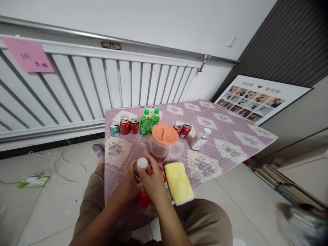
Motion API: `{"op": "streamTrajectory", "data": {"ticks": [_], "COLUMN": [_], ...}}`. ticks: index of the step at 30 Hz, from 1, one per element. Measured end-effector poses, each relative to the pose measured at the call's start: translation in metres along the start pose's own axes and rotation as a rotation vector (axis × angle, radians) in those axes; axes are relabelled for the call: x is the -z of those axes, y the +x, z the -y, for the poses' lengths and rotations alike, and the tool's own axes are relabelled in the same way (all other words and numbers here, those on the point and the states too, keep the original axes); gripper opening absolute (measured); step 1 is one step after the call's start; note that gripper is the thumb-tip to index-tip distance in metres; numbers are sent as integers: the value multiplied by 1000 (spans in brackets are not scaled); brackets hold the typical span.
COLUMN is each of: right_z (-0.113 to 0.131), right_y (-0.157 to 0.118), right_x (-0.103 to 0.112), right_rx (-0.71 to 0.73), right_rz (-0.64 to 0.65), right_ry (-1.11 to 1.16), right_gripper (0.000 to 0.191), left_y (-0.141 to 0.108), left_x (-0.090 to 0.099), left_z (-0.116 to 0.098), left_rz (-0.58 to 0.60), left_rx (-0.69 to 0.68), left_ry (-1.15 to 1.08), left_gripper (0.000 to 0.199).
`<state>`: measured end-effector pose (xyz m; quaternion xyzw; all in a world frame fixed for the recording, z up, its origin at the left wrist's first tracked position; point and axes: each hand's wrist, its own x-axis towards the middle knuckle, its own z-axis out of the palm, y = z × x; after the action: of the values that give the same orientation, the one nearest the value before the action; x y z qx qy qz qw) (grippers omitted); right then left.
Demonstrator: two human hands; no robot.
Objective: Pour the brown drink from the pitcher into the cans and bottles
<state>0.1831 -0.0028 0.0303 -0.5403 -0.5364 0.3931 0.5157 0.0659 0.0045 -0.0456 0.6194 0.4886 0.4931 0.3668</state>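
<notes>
A clear plastic bottle with a white cap (142,163) stands upright between my two hands near the table's front edge. My left hand (132,176) is wrapped round its left side. My right hand (154,177) closes on it from the right, thumb close to the cap. Beneath both hands lies a red thing (145,200) with yellow markings, mostly covered. Just beyond the bottle is a clear pitcher (160,150) with an orange lid (165,135) and some reddish liquid in it. A folded yellow cloth (179,183) lies to the right of my right hand.
Several opened cans (125,126) and two green bottles (145,123) stand at the back left. Two red cans (185,131) and another clear bottle (201,139) are right of the pitcher. A white radiator (128,78) lines the wall behind the table. A power strip (33,182) lies on the floor.
</notes>
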Motion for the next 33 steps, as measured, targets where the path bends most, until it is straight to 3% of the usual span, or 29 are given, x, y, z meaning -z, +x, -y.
{"op": "streamTrajectory", "data": {"ticks": [3, 6, 9, 12, 18, 21, 25, 29, 33], "right_z": [-5, -25, -59, -90, -119, -125, -128, -106, -57], "right_y": [-9, -12, -10, -10, -22, -22, -22, -35, -45], "right_x": [22, 61, 101, 125, 120, 120, 136, 143, 123], "right_rx": [78, 180, 194, 146, -46, -43, 28, 85, 31], "right_rz": [-45, -157, -278, -279, -124, -177, -256, -271, -217], "right_ry": [-48, -237, -482, -757, -1024, -970, -770, -581, -335], "right_gripper": [44, 27, 29, 47, 86, 78, 65, 67, 66], "left_y": [0, -1, -3, -3, -3, -2, -1, 0, 0], "left_x": [0, 1, 0, 0, 0, 0, 0, 1, 1], "left_z": [-2, -1, 1, 3, 2, 0, -2, 1, 3], "left_rz": [-10, -3, -25, -38, -68, -67, -58, -41, -33], "left_rx": [35, 90, 95, 89, 99, 93, 99, 115, 99], "left_ry": [29, 69, 93, 96, 126, 107, 96, 78, 79], "left_gripper": [70, 75, 76, 76, 78, 76, 75, 80, 80]}}
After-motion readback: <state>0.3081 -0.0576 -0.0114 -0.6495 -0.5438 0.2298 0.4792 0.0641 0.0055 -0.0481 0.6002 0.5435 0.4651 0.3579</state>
